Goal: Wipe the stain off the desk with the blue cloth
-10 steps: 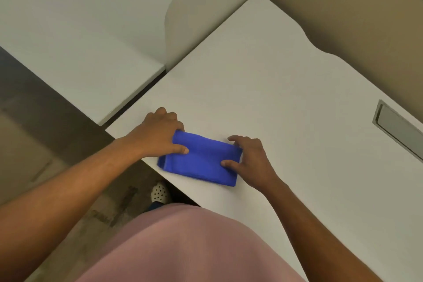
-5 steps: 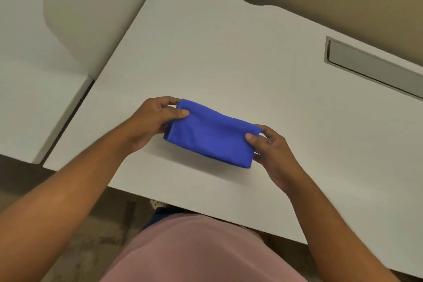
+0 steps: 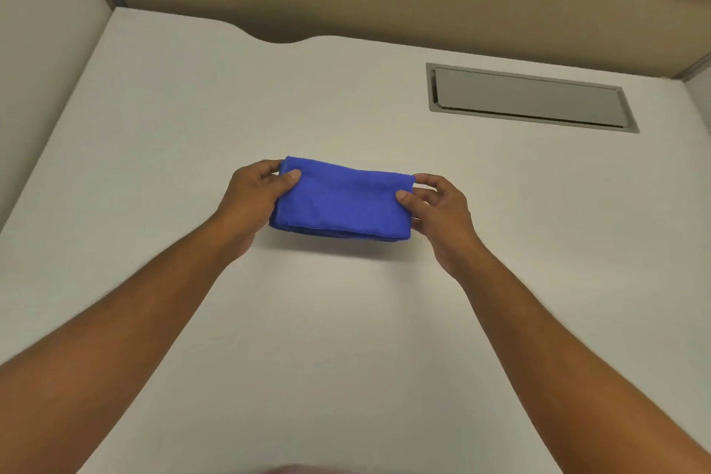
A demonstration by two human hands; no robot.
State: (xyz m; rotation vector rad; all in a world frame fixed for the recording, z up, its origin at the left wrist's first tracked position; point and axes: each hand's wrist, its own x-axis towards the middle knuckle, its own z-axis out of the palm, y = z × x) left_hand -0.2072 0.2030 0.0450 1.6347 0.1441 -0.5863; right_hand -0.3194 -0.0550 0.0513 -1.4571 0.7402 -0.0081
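Step in hand: you hold folded blue cloth [image 3: 342,200] above tabletop [image 3: 346,339], mid-frame. Left hand [image 3: 256,196] pinches its 9 o'clock end, right hand [image 3: 436,206] its 3 o'clock end; each grip clamped on cloth. No stain visible. Cable hatch [image 3: 529,98] at 2 o'clock. Next, likely: find stain, lower cloth flat, press, rub.

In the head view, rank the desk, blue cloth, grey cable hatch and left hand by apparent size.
1. desk
2. grey cable hatch
3. blue cloth; the hatch lies farther away, so this pair is unsure
4. left hand
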